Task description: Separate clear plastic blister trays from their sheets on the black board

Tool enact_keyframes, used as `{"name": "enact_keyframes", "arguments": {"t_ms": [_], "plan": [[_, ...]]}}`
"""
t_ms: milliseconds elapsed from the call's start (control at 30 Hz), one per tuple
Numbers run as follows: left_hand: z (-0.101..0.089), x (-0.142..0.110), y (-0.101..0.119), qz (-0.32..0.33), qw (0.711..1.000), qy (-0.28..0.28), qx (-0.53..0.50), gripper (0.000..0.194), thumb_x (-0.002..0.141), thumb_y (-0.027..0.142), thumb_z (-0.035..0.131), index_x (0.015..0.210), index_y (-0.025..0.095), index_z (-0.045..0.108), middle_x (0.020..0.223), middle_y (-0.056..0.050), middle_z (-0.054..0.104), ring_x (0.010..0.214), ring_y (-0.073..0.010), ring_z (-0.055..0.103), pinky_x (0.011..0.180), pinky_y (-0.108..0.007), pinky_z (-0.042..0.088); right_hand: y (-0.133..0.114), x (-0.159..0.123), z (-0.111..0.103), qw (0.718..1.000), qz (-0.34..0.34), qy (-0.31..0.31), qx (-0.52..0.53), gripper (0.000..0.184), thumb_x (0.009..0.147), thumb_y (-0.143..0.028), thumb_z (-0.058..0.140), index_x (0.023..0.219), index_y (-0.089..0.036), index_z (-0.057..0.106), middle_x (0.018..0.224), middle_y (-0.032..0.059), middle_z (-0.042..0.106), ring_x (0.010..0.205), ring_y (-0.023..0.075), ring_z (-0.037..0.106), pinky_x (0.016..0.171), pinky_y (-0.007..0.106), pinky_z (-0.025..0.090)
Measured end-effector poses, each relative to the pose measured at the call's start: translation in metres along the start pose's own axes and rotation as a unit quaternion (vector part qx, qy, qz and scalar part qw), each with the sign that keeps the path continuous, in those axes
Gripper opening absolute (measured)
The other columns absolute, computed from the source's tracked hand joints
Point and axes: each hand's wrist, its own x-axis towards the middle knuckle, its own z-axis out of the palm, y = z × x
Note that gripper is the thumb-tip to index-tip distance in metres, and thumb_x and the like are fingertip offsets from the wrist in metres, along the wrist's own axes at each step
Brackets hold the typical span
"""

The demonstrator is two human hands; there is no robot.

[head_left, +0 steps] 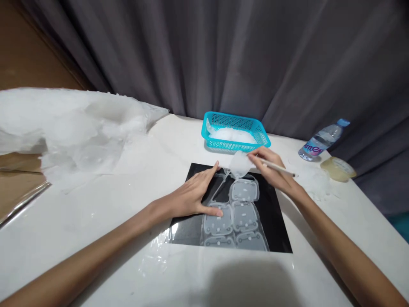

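Observation:
My left hand lies with fingers spread on a translucent sheet of rounded rectangular shapes. That sheet rests on a black board, and a dark opening shows in it beside my left thumb and index finger. My right hand is closed beyond the board's far edge. A thin pale stick-like tool runs through its fingers, the rear end pointing right. At the fingertips a frosted translucent piece is raised and tilted; its exact grip is partly hidden.
A blue plastic basket holding white translucent pieces stands behind the board. At right are a water bottle, a roll of yellowish tape and a scatter of clear scraps. A large bag of whitish material covers the left side.

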Motion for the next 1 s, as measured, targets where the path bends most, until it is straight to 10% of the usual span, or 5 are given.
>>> {"name": "enact_keyframes", "arguments": {"t_ms": [133,267,333,533,1000], "plan": [[0.002,0.004,0.007,-0.008,0.990,0.124,-0.069,0.131,0.075,0.061,0.086,0.168,0.033,-0.002,0.168,-0.018,0.031,0.151,-0.0391,0.038,0.122,-0.059,0.034,-0.039,-0.012,0.001,0.985,-0.006,-0.149,0.083,0.016,0.102,-0.030,0.060,0.100,-0.022,0.073,0.096,0.0025,0.068,0.087,0.0175,0.064,0.079,0.030,0.047],[0.001,0.011,0.025,-0.010,0.980,0.150,-0.131,0.041,0.096,0.046,0.070,0.133,0.027,0.064,0.124,-0.008,0.069,0.117,-0.0276,0.064,0.104,-0.045,0.049,-0.069,-0.017,0.004,0.961,0.012,-0.219,0.166,0.021,0.101,-0.030,0.062,0.117,-0.023,0.074,0.085,-0.0002,0.065,0.075,0.0147,0.060,0.070,0.027,0.046],[0.000,0.013,0.031,-0.045,0.970,0.143,-0.194,0.023,0.100,0.042,0.064,0.106,0.021,0.072,0.103,-0.005,0.072,0.098,-0.0226,0.067,0.091,-0.038,0.052,-0.070,-0.018,0.005,0.963,0.043,-0.184,0.193,0.027,0.102,-0.033,0.061,0.125,-0.024,0.070,0.083,-0.0011,0.065,0.071,0.0143,0.058,0.065,0.026,0.045],[-0.003,0.015,0.029,-0.119,0.883,0.152,-0.427,0.029,0.092,0.043,0.075,0.101,0.020,0.060,0.095,-0.003,0.074,0.089,-0.0200,0.072,0.083,-0.034,0.057,-0.059,-0.031,0.023,0.984,0.062,0.003,0.165,0.022,0.106,-0.035,0.053,0.097,-0.022,0.067,0.093,0.0017,0.070,0.085,0.0179,0.066,0.079,0.028,0.050],[-0.002,0.013,0.028,-0.189,0.847,0.146,-0.475,0.044,0.072,0.036,0.092,0.092,0.018,0.058,0.087,0.001,0.070,0.080,-0.0155,0.065,0.076,-0.027,0.049,-0.047,-0.057,0.063,0.984,-0.002,-0.118,0.134,0.010,0.102,-0.030,0.060,0.104,-0.022,0.067,0.095,0.0033,0.064,0.087,0.0189,0.062,0.080,0.030,0.048]]}}
